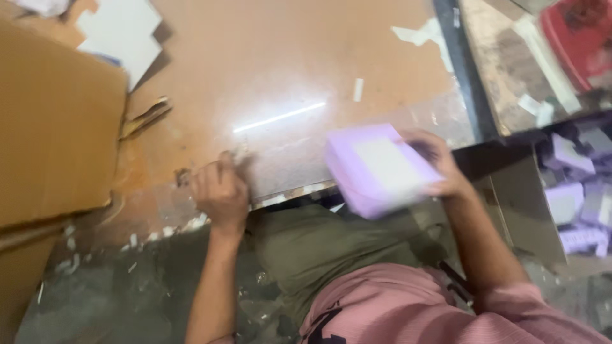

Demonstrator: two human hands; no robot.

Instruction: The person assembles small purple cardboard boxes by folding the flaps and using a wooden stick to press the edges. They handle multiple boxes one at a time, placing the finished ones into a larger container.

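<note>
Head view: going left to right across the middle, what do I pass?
Brown cardboard box → left hand at the table edge → lilac box held in the right hand → pile of lilac boxes.

table (268,57): smooth brown board, glossy, worn pale and chipped along its front edge | lilac box (379,169): matt card, paler panel on top | carton (54,121): plain brown corrugated cardboard, matt | white sheets (121,32): paper or thin card | red tub (574,38): plastic-looking | scraps: paper
</note>
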